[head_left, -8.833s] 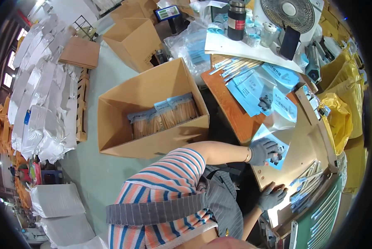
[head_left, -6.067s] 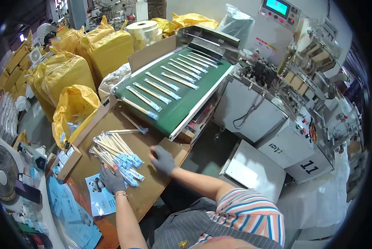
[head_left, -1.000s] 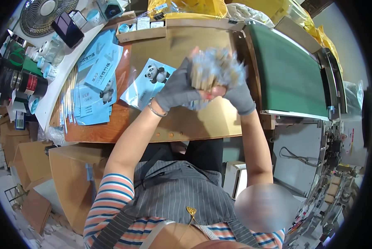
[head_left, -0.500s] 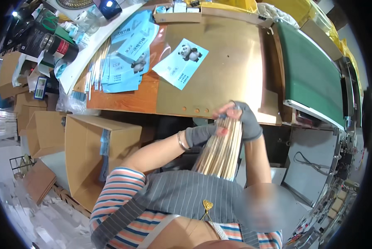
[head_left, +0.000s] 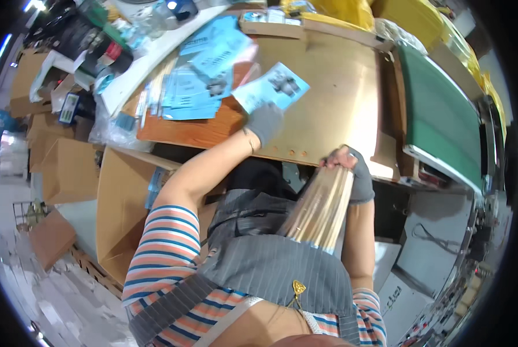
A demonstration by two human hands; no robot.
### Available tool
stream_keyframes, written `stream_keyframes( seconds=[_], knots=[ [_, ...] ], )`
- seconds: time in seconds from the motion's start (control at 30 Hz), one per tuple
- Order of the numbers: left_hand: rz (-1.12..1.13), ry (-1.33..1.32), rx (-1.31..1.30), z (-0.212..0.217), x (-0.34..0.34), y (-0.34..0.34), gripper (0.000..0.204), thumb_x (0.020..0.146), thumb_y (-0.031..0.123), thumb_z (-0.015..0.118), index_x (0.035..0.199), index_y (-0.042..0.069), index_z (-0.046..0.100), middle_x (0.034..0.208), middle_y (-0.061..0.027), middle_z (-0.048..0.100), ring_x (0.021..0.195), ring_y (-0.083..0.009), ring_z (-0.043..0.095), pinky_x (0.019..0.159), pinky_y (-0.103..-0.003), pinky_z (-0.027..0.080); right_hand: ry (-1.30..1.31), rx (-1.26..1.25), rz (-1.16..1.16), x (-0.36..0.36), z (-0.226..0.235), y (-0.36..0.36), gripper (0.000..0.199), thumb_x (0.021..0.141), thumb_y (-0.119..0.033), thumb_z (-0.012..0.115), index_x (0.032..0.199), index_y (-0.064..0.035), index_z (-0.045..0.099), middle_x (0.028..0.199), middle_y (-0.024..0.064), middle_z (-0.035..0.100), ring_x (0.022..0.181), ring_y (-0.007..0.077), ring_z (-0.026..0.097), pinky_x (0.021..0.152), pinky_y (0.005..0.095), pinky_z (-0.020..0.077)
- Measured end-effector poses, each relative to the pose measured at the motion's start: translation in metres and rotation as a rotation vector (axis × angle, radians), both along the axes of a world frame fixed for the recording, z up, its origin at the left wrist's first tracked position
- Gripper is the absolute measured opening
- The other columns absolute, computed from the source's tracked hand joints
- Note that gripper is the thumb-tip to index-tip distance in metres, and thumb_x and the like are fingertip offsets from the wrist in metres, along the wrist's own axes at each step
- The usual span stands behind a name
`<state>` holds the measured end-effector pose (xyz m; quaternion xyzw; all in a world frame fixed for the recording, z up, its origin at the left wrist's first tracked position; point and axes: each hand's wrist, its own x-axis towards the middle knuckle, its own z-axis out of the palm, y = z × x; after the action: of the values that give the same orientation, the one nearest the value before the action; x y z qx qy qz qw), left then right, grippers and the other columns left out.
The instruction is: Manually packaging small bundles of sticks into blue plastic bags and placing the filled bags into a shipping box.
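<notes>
A bundle of pale wooden chopsticks [head_left: 319,211] in a clear bag slants from my right hand [head_left: 351,172] down to my apron. That hand, in a grey fingerless glove, is closed round the bundle's upper end. My left hand [head_left: 266,123], gloved alike, reaches over the bench to the lower edge of a blue printed card [head_left: 267,87] with a panda picture. Blur and the hand's own back hide whether its fingers grip the card. To the left, more blue printed sheets [head_left: 192,95] lie in an overlapping pile.
A metal sheet [head_left: 340,87] covers much of the wooden bench [head_left: 178,134]. A small open box [head_left: 270,29] stands at its back edge. Cardboard boxes [head_left: 120,214] stand below left, and a green-topped board [head_left: 438,110] is at right. Bottles [head_left: 114,55] crowd the white shelf.
My left hand has left the chopstick bundle and moved up and left to the blue card. My right hand still holds the bundle alone. The whole view has shifted slightly.
</notes>
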<state>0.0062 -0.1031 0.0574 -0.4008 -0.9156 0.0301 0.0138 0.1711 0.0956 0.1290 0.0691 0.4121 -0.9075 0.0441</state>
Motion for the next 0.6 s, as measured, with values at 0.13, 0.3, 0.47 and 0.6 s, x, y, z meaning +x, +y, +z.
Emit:
stream_keyframes(
  seconds=[0.13, 0.3, 0.47, 0.6],
  knots=[
    [-0.058, -0.183, 0.217, -0.024, 0.073, -0.035, 0.023, 0.072, 0.020, 0.062, 0.080, 0.000, 0.066, 0.090, -0.0201, 0.061, 0.090, -0.0326, 0.056, 0.079, -0.041, 0.048, -0.123, 0.036, -0.059, 0.003, 0.000, -0.007, 0.019, 0.078, -0.018, 0.064, 0.081, -0.0019, 0.056, 0.075, 0.0099, 0.055, 0.069, 0.0215, 0.055, 0.071, 0.0368, 0.0482],
    [-0.270, 0.201, 0.386, -0.060, 0.107, -0.054, 0.026, 0.076, 0.022, 0.061, 0.098, 0.008, 0.061, 0.098, -0.0072, 0.058, 0.088, -0.0267, 0.058, 0.066, -0.039, 0.049, 0.070, 0.041, 0.148, -0.008, -0.014, 0.004, 0.024, 0.089, -0.025, 0.058, 0.079, -0.0075, 0.045, 0.080, 0.0068, 0.048, 0.081, 0.0201, 0.047, 0.081, 0.0404, 0.0430],
    [-0.194, 0.007, 0.279, -0.045, 0.089, -0.061, 0.016, 0.082, 0.021, 0.057, 0.090, 0.008, 0.061, 0.090, -0.0060, 0.056, 0.082, -0.0233, 0.058, 0.058, -0.036, 0.047, 0.013, 0.036, 0.271, -0.031, -0.024, -0.007, 0.021, 0.089, -0.025, 0.057, 0.079, -0.0106, 0.046, 0.080, 0.0044, 0.047, 0.088, 0.0261, 0.049, 0.077, 0.0408, 0.0450],
    [-0.176, 0.311, 0.505, -0.059, 0.099, -0.067, 0.014, 0.081, 0.020, 0.058, 0.080, 0.007, 0.061, 0.085, -0.0064, 0.058, 0.082, -0.0239, 0.059, 0.059, -0.037, 0.050, 0.018, -0.012, 0.275, -0.026, -0.007, -0.026, 0.020, 0.087, -0.024, 0.060, 0.082, -0.0073, 0.050, 0.079, 0.0050, 0.050, 0.078, 0.0184, 0.050, 0.086, 0.0396, 0.0420]
  ],
)
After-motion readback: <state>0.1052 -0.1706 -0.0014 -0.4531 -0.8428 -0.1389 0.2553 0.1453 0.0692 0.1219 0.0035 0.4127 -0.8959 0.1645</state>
